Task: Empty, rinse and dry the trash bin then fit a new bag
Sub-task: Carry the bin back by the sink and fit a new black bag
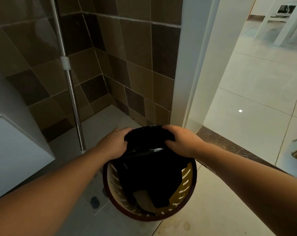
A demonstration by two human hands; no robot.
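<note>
On the tiled floor by the doorway, your trash bin (190, 189) stands upright w/ a black bag (149, 169) inside. Both arms reach fwd & down. Your left hand (114, 144) and right hand (182, 142) each grip the bag's far edge, fingers curled over it, thumbs underneath. A metal pole (71, 87) leans in the corner, left of the bin.

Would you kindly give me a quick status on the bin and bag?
Both hands, left and right, grip the black bag at the far rim. Bag half inside slotted bin. Metal pole stands left, clear.
</note>
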